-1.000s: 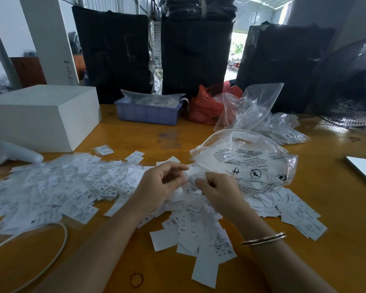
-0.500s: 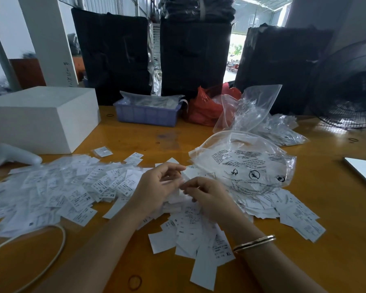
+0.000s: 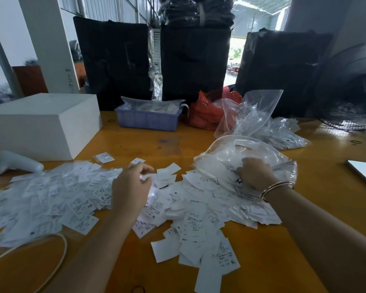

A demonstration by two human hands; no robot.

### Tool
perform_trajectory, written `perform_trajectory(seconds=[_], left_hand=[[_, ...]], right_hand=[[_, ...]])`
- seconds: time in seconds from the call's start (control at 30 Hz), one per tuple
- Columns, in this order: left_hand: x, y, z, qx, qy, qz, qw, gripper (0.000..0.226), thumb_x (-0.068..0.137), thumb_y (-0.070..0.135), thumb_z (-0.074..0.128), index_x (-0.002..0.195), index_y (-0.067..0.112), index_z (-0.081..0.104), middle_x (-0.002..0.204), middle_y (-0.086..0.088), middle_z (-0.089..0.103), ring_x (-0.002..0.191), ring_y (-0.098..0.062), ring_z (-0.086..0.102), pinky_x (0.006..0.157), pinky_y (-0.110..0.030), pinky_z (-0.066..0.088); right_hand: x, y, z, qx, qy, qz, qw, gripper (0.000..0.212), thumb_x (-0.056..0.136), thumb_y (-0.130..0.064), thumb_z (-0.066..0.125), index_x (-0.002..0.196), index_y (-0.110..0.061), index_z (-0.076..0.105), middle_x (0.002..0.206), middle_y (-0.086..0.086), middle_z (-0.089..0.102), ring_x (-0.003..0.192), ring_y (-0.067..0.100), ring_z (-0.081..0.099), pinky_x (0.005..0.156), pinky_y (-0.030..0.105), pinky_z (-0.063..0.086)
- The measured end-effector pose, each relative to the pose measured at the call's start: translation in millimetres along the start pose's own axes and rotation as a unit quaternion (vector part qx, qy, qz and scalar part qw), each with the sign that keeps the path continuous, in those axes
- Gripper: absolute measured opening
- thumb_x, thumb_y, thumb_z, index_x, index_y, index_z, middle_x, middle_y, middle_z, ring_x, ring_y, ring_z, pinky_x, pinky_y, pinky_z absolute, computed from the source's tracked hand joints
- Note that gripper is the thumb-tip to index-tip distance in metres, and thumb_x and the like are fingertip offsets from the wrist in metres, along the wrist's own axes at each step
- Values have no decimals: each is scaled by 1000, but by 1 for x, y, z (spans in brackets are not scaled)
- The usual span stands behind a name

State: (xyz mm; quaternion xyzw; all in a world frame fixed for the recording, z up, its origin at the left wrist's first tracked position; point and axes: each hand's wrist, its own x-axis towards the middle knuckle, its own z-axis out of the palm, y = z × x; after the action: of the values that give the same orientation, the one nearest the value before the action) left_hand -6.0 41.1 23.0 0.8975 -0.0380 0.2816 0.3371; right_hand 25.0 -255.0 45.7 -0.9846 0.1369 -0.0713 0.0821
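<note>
1. Gripping the clear plastic bag [image 3: 230, 151] at centre right, the right hand [image 3: 255, 173] curls its fingers into the film. The bag lies puffed on the table [image 3: 304, 240], its long axis running left to right and its ribbed rim arching along the top.
2. The left hand [image 3: 131, 187] hovers at centre over the size labels [image 3: 80, 206], fingers loosely curled. Glare hides the fingertips, so whether it pinches a label cannot be told.
3. Labels sprawl from the left edge to beneath the bag, pointing every way; most print is blurred.
</note>
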Motion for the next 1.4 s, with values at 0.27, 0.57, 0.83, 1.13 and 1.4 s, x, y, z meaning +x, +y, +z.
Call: perform_trajectory(seconds=[0.27,0.57,0.83,1.13,1.4], left_hand=[[-1,-6,-1,192,-2,8,981,20,85,30,67,105,29,66,117,2,58,112,-22,46,89,-38,29],[-13,22,5,-191,-139,71,969,15,92,32,58,105,39,59,112,19,55,105,3,50,85,-17,39],[-14,22,11,-321,-216,-8,922,11,88,33,64,91,43,65,86,20,70,87,4,64,71,-9,49],[-12,22,10,-354,-238,-67,902,8,90,28,61,88,24,68,80,10,72,78,-3,66,64,-14,50],[-5,12,10,-457,-82,-173,869,4,90,13,61,92,14,65,86,1,74,85,-13,71,70,-23,53]], right_hand=[[-6,-3,6,4,82,-16,997,18,86,-4,49,85,-9,67,85,12,65,81,35,61,70,34,49],[-65,-56,-6,451,110,-134,876,19,92,-17,57,100,-28,70,79,-12,69,62,11,56,54,12,45],[-98,-87,10,657,-109,-115,737,27,91,1,53,95,-19,71,72,-4,72,64,6,63,62,16,51],[-99,-98,21,700,-96,-120,698,26,91,-4,56,95,-24,72,78,0,72,70,10,64,70,19,52],[-93,-98,41,267,7,-227,936,38,97,-31,45,135,-27,49,122,-12,56,106,5,49,90,21,38]])
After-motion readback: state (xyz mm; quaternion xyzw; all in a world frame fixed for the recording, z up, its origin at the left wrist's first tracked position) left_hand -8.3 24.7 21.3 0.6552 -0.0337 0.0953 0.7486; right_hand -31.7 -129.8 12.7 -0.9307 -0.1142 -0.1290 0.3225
